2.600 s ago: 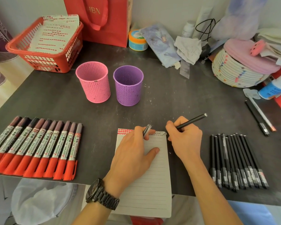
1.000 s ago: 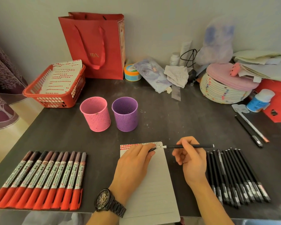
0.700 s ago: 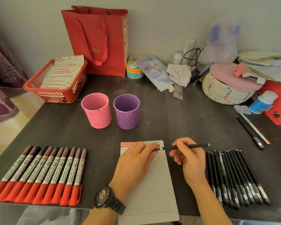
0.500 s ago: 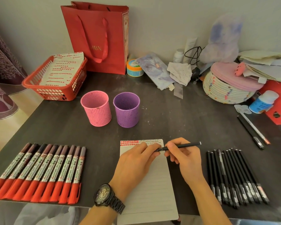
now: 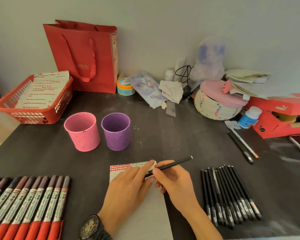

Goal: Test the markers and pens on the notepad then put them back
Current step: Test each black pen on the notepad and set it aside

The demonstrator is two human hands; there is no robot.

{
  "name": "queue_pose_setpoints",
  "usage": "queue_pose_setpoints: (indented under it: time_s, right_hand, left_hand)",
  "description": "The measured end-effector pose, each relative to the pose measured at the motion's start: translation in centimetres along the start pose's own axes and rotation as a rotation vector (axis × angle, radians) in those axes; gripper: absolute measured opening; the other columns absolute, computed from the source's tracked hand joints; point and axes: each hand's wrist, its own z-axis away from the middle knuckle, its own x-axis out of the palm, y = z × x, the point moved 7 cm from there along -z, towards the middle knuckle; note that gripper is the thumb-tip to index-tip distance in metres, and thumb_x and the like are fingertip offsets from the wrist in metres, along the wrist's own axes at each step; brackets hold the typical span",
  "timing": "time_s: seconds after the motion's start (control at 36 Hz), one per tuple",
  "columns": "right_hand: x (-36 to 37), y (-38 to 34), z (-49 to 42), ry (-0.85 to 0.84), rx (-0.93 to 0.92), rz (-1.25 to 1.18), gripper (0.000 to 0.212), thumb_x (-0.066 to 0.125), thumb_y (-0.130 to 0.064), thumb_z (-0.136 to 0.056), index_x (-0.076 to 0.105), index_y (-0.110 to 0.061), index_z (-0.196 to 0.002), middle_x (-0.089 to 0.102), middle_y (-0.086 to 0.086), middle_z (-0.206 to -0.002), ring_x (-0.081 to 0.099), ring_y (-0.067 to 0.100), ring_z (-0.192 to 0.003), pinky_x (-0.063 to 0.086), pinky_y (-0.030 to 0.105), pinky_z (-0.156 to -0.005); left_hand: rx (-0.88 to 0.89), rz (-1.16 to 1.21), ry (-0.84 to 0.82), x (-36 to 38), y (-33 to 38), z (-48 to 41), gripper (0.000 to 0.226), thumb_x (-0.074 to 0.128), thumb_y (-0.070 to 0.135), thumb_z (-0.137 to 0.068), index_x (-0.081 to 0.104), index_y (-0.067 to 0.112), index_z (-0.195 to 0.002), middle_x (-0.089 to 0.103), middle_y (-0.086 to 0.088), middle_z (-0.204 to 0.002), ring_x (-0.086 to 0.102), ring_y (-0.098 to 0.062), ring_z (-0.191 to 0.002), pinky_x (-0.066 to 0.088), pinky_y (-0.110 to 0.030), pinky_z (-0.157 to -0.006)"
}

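Fingers of the right hand curl round a black pen, pinching it low on the barrel. The pen slants over the far edge of the notepad, its white-tipped end up and to the right and its other end down and to the left. That lower end runs in under the fingers of the left hand, which lie stretched out and close together over the top of the page. Whether they pinch the pen's end or a cap I cannot tell, as the spot is blurred.

The notepad sits at the near middle of the dark counter, with a band of red test marks along its far edge. A wristwatch is on the left wrist.

Near right of the notepad, a row of black pens lies side by side. At the near left lies a row of red markers, red ends towards the near edge. Farther back, left of centre, a pink cup and a purple cup stand upright just beside each other. At the far left stand a red basket and a red paper bag.
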Motion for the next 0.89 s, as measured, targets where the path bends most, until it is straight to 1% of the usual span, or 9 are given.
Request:
queue_pose_setpoints:
  time_s: [0.08, 0.14, 0.25, 0.36, 0.5, 0.56, 0.64, 0.78, 0.89]
  right_hand:
    - [-2.1, -0.4, 1.2, 0.088, 0.059, -0.041, 0.006, 0.069, -0.032, -0.09, 0.074, -0.035, -0.092, 0.073, 0.002, -0.081, 0.071, 0.019, -0.069, 0.055, 0.027, -0.054]
    - [-4.7, -1.3, 1.8, 0.156, 0.082, -0.065, 0.018, 0.066, -0.044, -0.081, 0.075, -0.03, -0.088, 0.073, 0.001, -0.08, 0.072, 0.018, -0.072, 0.056, 0.027, -0.055]
    - [-11.4, -3.6, 2.9, 0.181, 0.118, 0.082, 0.032, 0.059, -0.05, -0.083, 0.07, -0.021, -0.079, 0.07, 0.007, -0.078, 0.073, 0.021, -0.074, 0.06, 0.03, -0.061]
    - [-18.0, -3.5, 4.2, 0.097, 0.318, 0.427, 0.045, 0.063, -0.049, -0.086, 0.06, -0.005, -0.096, 0.07, 0.014, -0.077, 0.073, 0.026, -0.069, 0.063, 0.043, -0.07]
    - [-23.7, -1.3, 5.7, 0.028, 0.469, 0.859, 0.022, 0.064, -0.042, -0.094, 0.059, -0.021, -0.094, 0.073, 0.001, -0.069, 0.071, 0.016, -0.064, 0.061, 0.043, -0.075]
    - [-24.9, -0.7, 5.8, 0.043, 0.505, 0.952, 0.022, 0.064, -0.045, -0.093, 0.057, -0.026, -0.1, 0.073, 0.0, -0.069, 0.07, 0.012, -0.062, 0.06, 0.036, -0.069]
    - [-25.8, 0.2, 5.8, 0.042, 0.543, 1.028, 0.032, 0.062, -0.05, -0.094, 0.052, -0.027, -0.114, 0.071, -0.004, -0.073, 0.067, 0.007, -0.061, 0.051, 0.023, -0.062]
    - [-26.0, 1.4, 6.0, 0.018, 0.568, 1.051, 0.041, 0.061, -0.046, -0.096, 0.048, -0.024, -0.129, 0.068, -0.008, -0.095, 0.068, 0.006, -0.077, 0.053, 0.028, -0.074]
    - [-26.1, 1.6, 6.0, 0.042, 0.536, 1.025, 0.047, 0.064, -0.044, -0.095, 0.049, -0.024, -0.135, 0.064, -0.011, -0.101, 0.068, 0.006, -0.079, 0.048, 0.024, -0.072]
  left_hand:
    - [-0.115, 0.062, -0.048, 0.4, -0.8, 0.3, 0.065, 0.032, 0.07, -0.094, 0.031, 0.036, -0.149, 0.061, 0.022, -0.104, 0.057, 0.0, -0.093, 0.048, -0.021, -0.082]
    - [-0.163, 0.057, -0.057, 0.8, -1.4, 0.4, 0.069, 0.029, 0.075, -0.091, 0.026, 0.039, -0.15, 0.058, 0.023, -0.116, 0.054, -0.001, -0.108, 0.043, -0.023, -0.093]
    - [-0.253, 0.055, -0.107, 1.3, -2.2, 0.5, 0.076, 0.022, 0.081, -0.087, 0.021, 0.041, -0.151, 0.053, 0.02, -0.134, 0.048, -0.006, -0.126, 0.04, -0.03, -0.106]
    - [-0.275, 0.045, -0.154, 1.7, -2.5, 0.5, 0.078, 0.021, 0.081, -0.085, 0.023, 0.039, -0.151, 0.053, 0.017, -0.135, 0.047, -0.009, -0.129, 0.039, -0.033, -0.108]
    - [-0.292, 0.016, -0.178, 2.1, -2.9, 0.5, 0.077, 0.026, 0.079, -0.085, 0.023, 0.04, -0.15, 0.054, 0.018, -0.132, 0.048, -0.01, -0.128, 0.04, -0.036, -0.108]
    - [-0.293, 0.005, -0.186, 2.2, -2.9, 0.6, 0.075, 0.027, 0.079, -0.085, 0.023, 0.04, -0.15, 0.054, 0.019, -0.132, 0.048, -0.009, -0.128, 0.04, -0.036, -0.108]
    - [-0.291, -0.011, -0.199, 2.2, -2.8, 0.6, 0.074, 0.029, 0.078, -0.086, 0.022, 0.041, -0.149, 0.054, 0.02, -0.133, 0.048, -0.009, -0.128, 0.04, -0.036, -0.107]
    - [-0.286, -0.026, -0.206, 1.9, -2.5, 0.6, 0.073, 0.027, 0.077, -0.086, 0.023, 0.04, -0.149, 0.054, 0.019, -0.133, 0.047, -0.009, -0.129, 0.041, -0.035, -0.107]
    - [-0.296, -0.04, -0.23, 2.0, -2.5, 0.6, 0.074, 0.026, 0.077, -0.086, 0.026, 0.04, -0.149, 0.052, 0.019, -0.135, 0.046, -0.009, -0.13, 0.038, -0.035, -0.109]
